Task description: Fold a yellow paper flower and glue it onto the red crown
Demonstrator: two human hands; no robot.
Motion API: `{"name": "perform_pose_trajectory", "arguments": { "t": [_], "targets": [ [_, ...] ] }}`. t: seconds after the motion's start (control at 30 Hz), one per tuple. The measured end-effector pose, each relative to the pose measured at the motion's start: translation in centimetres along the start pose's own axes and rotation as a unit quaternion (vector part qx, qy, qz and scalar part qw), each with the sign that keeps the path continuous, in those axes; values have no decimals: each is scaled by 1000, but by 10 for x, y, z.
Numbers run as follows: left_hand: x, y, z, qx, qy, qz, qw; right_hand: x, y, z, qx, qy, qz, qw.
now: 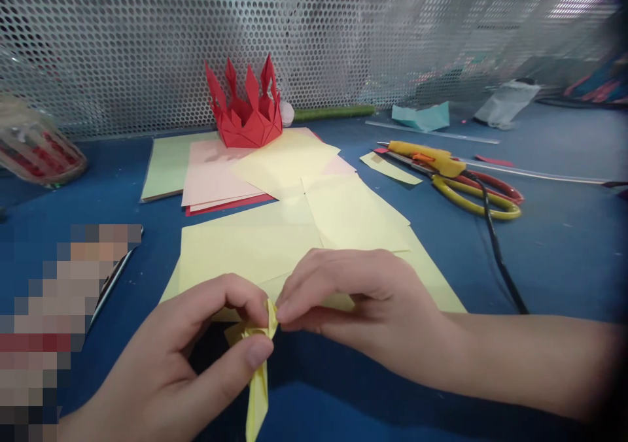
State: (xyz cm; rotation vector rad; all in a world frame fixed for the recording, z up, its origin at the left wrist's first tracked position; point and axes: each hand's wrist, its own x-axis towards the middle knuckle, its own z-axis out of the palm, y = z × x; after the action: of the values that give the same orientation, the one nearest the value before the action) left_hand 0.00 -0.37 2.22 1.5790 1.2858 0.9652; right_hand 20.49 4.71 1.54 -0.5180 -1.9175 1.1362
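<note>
A folded yellow paper piece [258, 390] is pinched between the thumb and fingers of my left hand [196, 350]. Its long narrow point hangs down below the thumb. From the other side, my right hand [363, 298] has its fingertips pressed together at the upper end of the same piece. Behind both hands lie loose yellow paper sheets [245, 242], overlapping on the blue table. Farther back, a red folded paper crown [250, 121] with tall points stands on pink and yellow sheets.
A yellow glue gun [426, 157] lies over scissors [475, 203] at the right, its black cord [500, 259] running forward. A glass jar [39, 144] stands at the far left. Behind rises a perforated metal panel [147, 43]. Teal paper [422, 116] lies at the back.
</note>
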Motion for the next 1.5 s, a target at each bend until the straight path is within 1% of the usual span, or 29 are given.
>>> {"name": "perform_pose_trajectory", "arguments": {
  "t": [0.1,0.27,0.4,0.53,0.67,0.83,0.93,1.03,1.13,1.23,1.3,1.37,1.43,1.5],
  "targets": [
    [1,-2,0,-7,-5,-1,1000,-1,0,-1,-14,6,-9,1000],
    [0,-3,0,-3,-15,8,1000,0,-4,-1,-74,14,-43,996],
    [0,-2,1,3,-24,21,1000,2,-6,0,-47,8,-17,999],
    [1,-3,0,4,-44,8,999,1,-5,1,-20,1,11,1000],
    [2,-5,-2,5,-67,2,998,0,-3,0,-10,-13,17,1000],
    [2,-5,-3,-13,-83,28,996,-1,-2,0,-12,-34,0,999],
    [4,-4,-6,-23,-74,40,996,-1,-1,0,-5,-43,-15,999],
    [8,-5,-10,4,-49,21,999,-1,-1,0,11,-40,-20,999],
    [10,-6,-11,11,-57,7,998,0,0,-1,19,-38,-23,999],
    [9,-4,-10,14,-54,22,998,1,0,-2,24,-46,-25,998],
    [8,-3,-8,21,-28,24,999,1,0,-2,31,-54,-11,998],
    [7,-3,-7,24,-4,15,1000,1,-1,-1,53,-58,28,997],
    [7,-5,-8,25,-5,12,1000,2,-1,0,86,-57,77,992],
    [8,-7,-10,29,-25,18,999,2,-1,2,120,-57,117,984]
  ]
}}
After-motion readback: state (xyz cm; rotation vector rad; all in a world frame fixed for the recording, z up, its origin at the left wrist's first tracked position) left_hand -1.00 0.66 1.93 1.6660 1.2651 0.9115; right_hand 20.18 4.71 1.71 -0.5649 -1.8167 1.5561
